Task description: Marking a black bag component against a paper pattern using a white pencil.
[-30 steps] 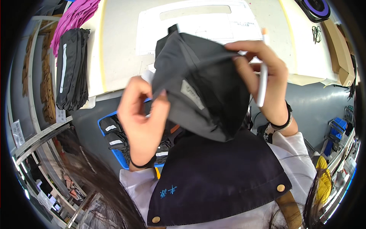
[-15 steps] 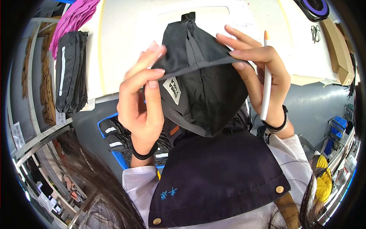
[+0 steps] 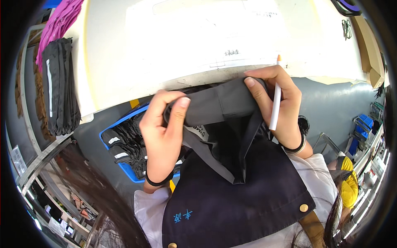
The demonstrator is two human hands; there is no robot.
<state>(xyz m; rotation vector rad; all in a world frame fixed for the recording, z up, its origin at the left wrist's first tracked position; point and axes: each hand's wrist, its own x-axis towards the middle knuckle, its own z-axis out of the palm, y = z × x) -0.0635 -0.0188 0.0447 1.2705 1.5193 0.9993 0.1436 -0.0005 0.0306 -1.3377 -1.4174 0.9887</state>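
Between my hands, in front of my apron, hangs a black sewn fabric piece (image 3: 221, 103), open like a pouch, with a smooth edge band and a white label (image 3: 199, 132) inside. My left hand (image 3: 163, 128) is closed on the left end of the band, thumb on top. My right hand (image 3: 279, 99) pinches the right end between thumb and fingers. A white pen with an orange tip (image 3: 276, 103) is also tucked in my right hand, tip upward. The lower part of the fabric droops to a point over the dark apron (image 3: 235, 211).
Ahead is a white worktable (image 3: 165, 49) with paper on it. A blue crate (image 3: 108, 142) of folded black pieces with white labels stands at lower left. A black fabric stack (image 3: 61, 87) and pink fabric (image 3: 60, 25) hang at left. A cardboard box (image 3: 369, 53) sits at right.
The fabric has come down and toward me, away from over the table. Its upper part is now turned down, so the band faces up, and my fingers have closed on its ends.
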